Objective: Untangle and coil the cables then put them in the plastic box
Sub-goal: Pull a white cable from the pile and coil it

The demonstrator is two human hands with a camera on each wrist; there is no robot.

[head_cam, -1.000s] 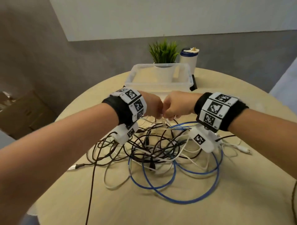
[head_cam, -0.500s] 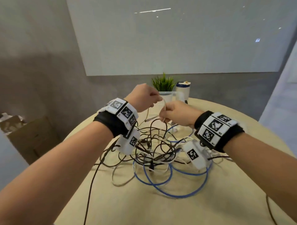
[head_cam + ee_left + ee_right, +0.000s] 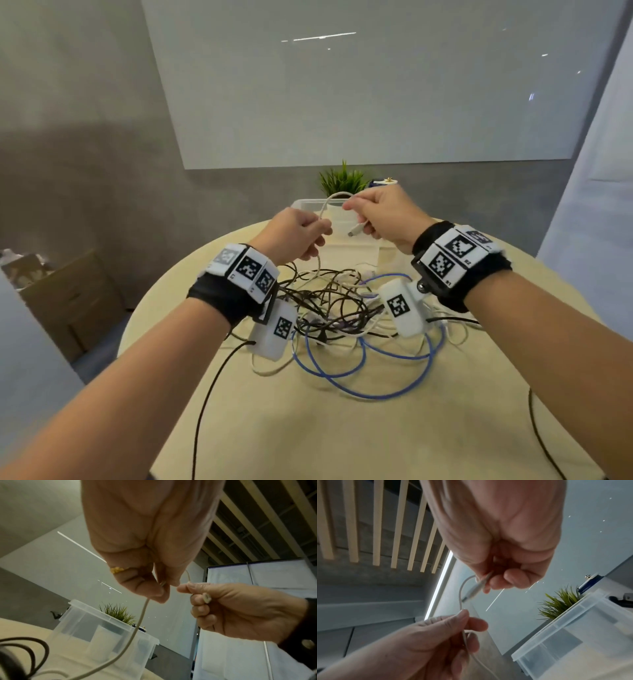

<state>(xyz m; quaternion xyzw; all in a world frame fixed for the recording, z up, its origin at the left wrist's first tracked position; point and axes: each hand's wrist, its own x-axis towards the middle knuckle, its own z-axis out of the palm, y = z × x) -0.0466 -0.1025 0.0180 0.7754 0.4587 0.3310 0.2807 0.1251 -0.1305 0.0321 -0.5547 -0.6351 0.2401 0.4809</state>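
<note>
Standing at the far edge of the round table (image 3: 342, 428), a small green plant (image 3: 340, 181) and a white canister with a blue top (image 3: 383, 182) sit just behind the clear plastic box (image 3: 342, 236), which is open at the top and partly hidden by the raised hands. A brown cardboard box (image 3: 65, 298) stands on the floor to the left. Between the forearms lies the tangle of cables (image 3: 335, 308): black and white strands knotted together, with a blue cable (image 3: 370, 394) looping out toward the near side. That pile lies on the table in front of the box, not inside it. One white cable (image 3: 320, 226) rises out of the heap, thin and pale, arching in a short loop between the two hands above the box. The left hand (image 3: 298, 233) has its fingers curled round the strand, pinching it where it climbs from the pile. The right hand (image 3: 383, 216) pinches the same cable near its end, and the silver-tipped plug (image 3: 356, 230) sticks out below its fingers. A thin black lead (image 3: 209, 394) trails off each wrist camera toward the near table edge.
</note>
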